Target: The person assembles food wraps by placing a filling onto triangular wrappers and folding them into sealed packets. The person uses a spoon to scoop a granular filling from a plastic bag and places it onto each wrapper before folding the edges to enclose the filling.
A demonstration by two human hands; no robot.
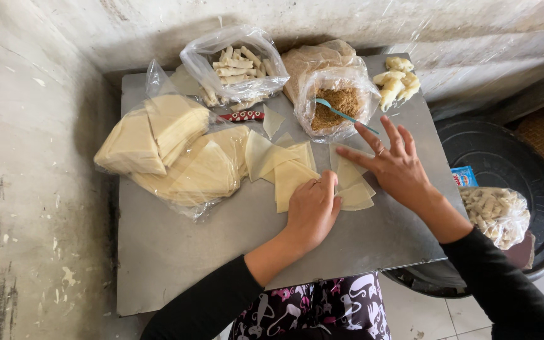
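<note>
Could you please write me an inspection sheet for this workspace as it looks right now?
Surface: grey metal table, set against a stained wall.
Job's things: cut pastry wrappers spread at the middle; open bag of brown filling with a blue spoon in it.
Clutter: bagged stacks of wrappers on the left; bag of rolled pieces at the back; loose rolled pieces at the back right corner; a small red knife.
Hands: left hand rests on a wrapper; right hand is spread open over the wrappers.
Cables: nothing seen.
Surroundings: black tub on the right with another bag of pieces; tiled floor.
</note>
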